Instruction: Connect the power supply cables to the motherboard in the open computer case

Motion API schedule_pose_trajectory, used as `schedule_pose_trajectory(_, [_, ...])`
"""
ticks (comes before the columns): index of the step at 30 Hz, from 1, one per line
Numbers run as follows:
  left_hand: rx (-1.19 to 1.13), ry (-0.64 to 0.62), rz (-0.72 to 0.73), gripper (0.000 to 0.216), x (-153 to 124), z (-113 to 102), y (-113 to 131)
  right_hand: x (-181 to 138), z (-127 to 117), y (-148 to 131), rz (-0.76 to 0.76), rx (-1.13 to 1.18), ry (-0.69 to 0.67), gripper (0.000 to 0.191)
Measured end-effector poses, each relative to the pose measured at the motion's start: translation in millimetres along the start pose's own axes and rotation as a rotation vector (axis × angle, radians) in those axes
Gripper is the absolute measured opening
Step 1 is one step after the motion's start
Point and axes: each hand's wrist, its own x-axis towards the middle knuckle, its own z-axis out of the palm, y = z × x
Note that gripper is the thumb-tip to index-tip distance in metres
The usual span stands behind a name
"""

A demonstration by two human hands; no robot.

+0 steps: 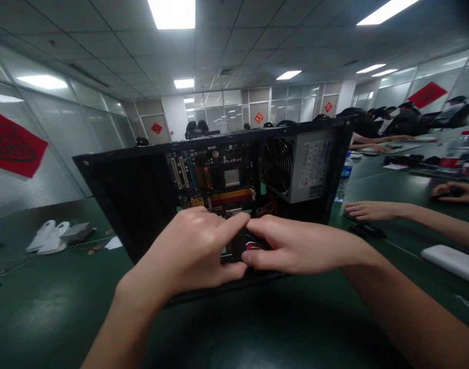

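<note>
An open black computer case [142, 287] stands on the table in front of me. Inside it are the motherboard [231, 178], with slots and a bare square chip, and a grey power supply [313, 169] with a round fan at the upper right. Both hands reach over the lower part of the board. My left hand [196, 246] is closed, thumb and forefinger bent inward; my fingers hide whatever lies between them. My right hand [292, 243] meets it fingertip to fingertip, curled around a bundle of coloured wires [253, 246], whose end is hidden.
On the left lie white cut-out pieces [52, 237], a grey box [76, 232] and small scraps. At right are a water bottle [345, 177], a white bar-shaped object [451, 261] and another person's hand [372, 210] over a dark object. More people sit further back.
</note>
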Motion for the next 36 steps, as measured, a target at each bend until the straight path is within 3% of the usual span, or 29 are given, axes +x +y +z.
schedule_pose_trajectory(6, [0.089,0.041,0.015,0.046,2,3,-6,5,2,9,0.049,0.057,0.068,0.018])
schedule_pose_trajectory(10, [0.080,0.101,0.011,0.041,4,5,-8,6,-4,13,0.038,0.246,0.041,0.017])
schedule_pose_trajectory(14, [0.041,0.137,0.023,0.039,4,5,-11,3,-13,15,-0.001,0.226,0.034,0.024])
schedule_pose_trajectory(17, [-0.015,0.162,0.023,0.045,2,3,-16,8,-12,25,-0.066,0.124,0.284,0.032])
schedule_pose_trajectory(21, [-0.138,0.111,-0.016,0.050,-1,1,-23,22,1,50,-0.329,-0.239,0.734,0.034])
schedule_pose_trajectory(23, [-0.196,0.091,-0.051,0.053,-2,2,-25,26,7,60,-0.443,-0.456,0.807,0.028])
schedule_pose_trajectory(27, [-0.270,0.054,-0.099,0.055,-4,5,-29,25,12,68,-0.567,-0.714,0.696,0.020])
schedule_pose_trajectory(32, [-0.371,-0.005,-0.129,0.056,-3,10,-35,27,11,72,-0.880,-0.843,0.710,0.021])
schedule_pose_trajectory(34, [-0.427,-0.029,-0.130,0.056,0,17,-38,30,11,75,-0.870,-0.846,0.657,0.020])
schedule_pose_trajectory(36, [-0.422,-0.008,-0.199,0.055,3,27,-41,33,11,78,-0.767,-0.838,0.637,0.022])
